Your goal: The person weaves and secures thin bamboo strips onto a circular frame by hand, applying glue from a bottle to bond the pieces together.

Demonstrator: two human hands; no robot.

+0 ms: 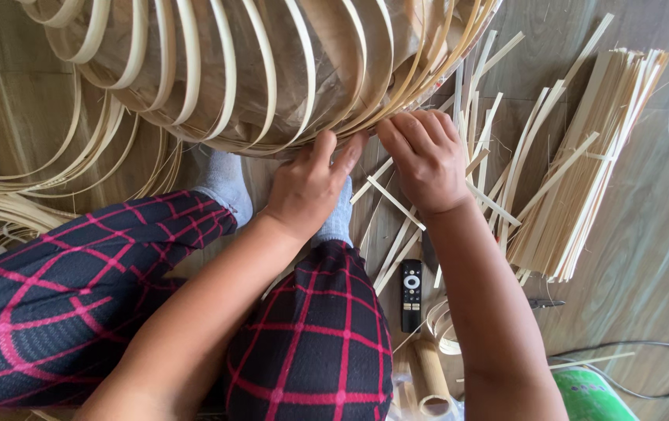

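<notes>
Bamboo frame (pixel 256 70) on floor, at knees | left hand (pixel 307 187) pinching its lower rim | right hand (pixel 425 160) — fingers together on strips there | step: weaving rim — next calls for firm tuck

Just the one view: your head cam looked steeply down, close over your lap. It faced the wooden floor (pixel 646 257) ahead.

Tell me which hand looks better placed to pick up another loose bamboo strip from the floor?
Probably the right hand: it sits directly over the loose strips, while the left hand presses the woven frame farther from them.
</notes>
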